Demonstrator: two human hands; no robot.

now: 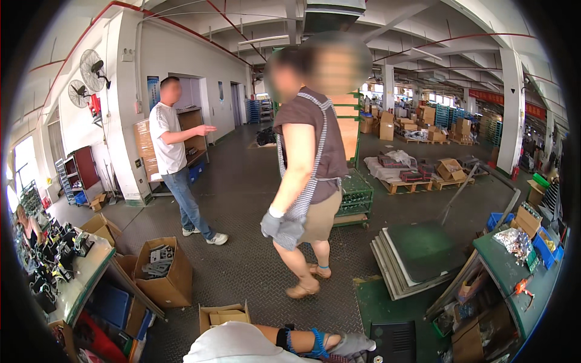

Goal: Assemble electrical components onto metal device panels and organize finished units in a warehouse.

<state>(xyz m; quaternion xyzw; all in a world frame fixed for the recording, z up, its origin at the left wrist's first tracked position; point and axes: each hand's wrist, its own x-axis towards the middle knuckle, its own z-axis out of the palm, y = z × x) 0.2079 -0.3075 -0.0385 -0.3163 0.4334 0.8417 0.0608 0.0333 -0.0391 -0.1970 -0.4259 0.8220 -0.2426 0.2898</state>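
Note:
Only one of my arms shows, low at the bottom edge: a white sleeve, a bare forearm with a black and a blue wrist band, and my left hand (354,343) in a grey glove. The hand lies flat-ish, pointing right, beside a black ribbed panel (393,342) on the floor. Whether its fingers hold anything is hidden by the frame edge. My right hand is out of view. Just behind the sleeve stands an open cardboard box (225,314).
A person in a brown top, striped apron (302,199) and grey gloves walks across the studded metal floor ahead. Another in a white T-shirt (166,139) stands at left. Workbenches flank both sides (78,284) (514,284); a box of metal parts (160,269) and stacked boards (417,254) sit between.

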